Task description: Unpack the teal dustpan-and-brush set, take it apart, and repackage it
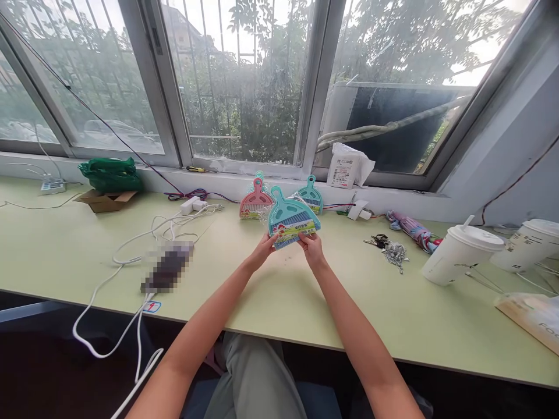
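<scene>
Between my two hands is a turquoise mini dustpan with a brush set in it (292, 216), a printed label across its front and clear plastic wrap around it. My left hand (263, 249) grips its lower left corner, thumb on the front. On the lower right edge, my right hand (312, 249) is closed the same way, its fingers partly hidden behind. Behind it to the left stands a pink dustpan set (254, 203) at the front of a stack. Another turquoise dustpan set (311, 193) leans near the window sill at the right.
White cables and a charger (190, 205) lie left, beside a blurred dark device (169, 267). A green bag (110, 174) rests on a cardboard box (105, 201). Keys (391, 250), a folded umbrella (410, 230) and a lidded cup (458, 256) are at right. Windows border the table's back.
</scene>
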The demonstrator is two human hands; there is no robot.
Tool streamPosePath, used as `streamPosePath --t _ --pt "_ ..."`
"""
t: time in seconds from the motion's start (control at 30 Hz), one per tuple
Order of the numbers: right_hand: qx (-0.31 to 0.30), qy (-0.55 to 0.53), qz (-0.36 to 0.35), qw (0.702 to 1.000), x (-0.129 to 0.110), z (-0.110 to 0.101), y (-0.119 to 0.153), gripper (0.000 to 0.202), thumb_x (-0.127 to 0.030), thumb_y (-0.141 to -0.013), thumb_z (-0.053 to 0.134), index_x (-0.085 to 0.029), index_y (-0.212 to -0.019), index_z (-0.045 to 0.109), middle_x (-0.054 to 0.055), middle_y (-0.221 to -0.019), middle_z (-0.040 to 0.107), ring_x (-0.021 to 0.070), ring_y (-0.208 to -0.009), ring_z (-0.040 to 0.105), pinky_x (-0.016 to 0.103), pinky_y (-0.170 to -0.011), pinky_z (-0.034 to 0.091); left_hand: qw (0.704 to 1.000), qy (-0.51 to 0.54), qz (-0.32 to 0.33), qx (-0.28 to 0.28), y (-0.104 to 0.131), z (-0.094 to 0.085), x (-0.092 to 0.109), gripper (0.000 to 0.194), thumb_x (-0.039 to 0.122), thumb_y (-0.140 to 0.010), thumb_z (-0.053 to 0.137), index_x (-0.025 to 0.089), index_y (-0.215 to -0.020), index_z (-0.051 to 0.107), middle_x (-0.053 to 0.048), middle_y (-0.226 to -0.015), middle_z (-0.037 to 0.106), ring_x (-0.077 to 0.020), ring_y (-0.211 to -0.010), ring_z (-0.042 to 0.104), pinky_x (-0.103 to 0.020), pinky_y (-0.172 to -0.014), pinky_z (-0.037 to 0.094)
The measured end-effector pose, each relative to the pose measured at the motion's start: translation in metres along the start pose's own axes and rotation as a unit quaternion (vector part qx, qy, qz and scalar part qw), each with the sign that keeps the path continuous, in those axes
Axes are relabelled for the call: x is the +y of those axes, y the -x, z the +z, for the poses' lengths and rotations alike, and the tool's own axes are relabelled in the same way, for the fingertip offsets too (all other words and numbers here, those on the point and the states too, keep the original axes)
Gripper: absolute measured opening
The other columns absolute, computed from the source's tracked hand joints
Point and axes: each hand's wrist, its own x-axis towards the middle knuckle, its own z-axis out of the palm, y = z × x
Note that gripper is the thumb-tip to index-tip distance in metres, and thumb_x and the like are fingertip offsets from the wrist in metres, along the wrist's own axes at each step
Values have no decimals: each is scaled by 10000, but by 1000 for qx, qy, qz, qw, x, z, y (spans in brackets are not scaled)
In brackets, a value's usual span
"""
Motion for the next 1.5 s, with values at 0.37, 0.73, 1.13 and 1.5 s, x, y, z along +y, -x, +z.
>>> streamPosePath --t 0.37,0.73,1.13,1.5 --pt "11 4 55 998 11 -5 -3 340 -192 -597 791 -187 -905 648 46 -1006 718 236 -989 669 352 -861 583 994 -68 10 85 -3 -1 -9 646 404 -741 664 246 -1295 372 -100 -1314 527 -283 -1124 554 -404 -783 559" --pt "-78 241 137 958 -19 -17 -3 202 -296 -742 716 -134 -854 669 131 -855 726 256 -805 706 421 -799 576 989 -64 -17 130 -9 -19 -4 556 342 -744 575 246 -1240 342 -73 -1117 628 -160 -638 668 -256 -495 528" --pt "-163 467 -210 843 -23 -15 5 194 -240 -783 664 -365 -915 732 -38 -1125 689 250 -1256 473 473 -1120 209 987 -24 -84 132 -12 -45 -4 487 225 -742 560 130 -1199 421 -107 -974 673 -158 -574 663 -195 -371 416" --pt "-21 608 -290 739 -4 -31 -5 140 -346 -828 618 -241 -821 710 76 -1006 629 243 -985 544 372 -878 390 990 -69 -119 28 -5 -31 -4 537 285 -757 633 195 -1229 394 -81 -1005 677 -146 -559 663 -208 -416 449"
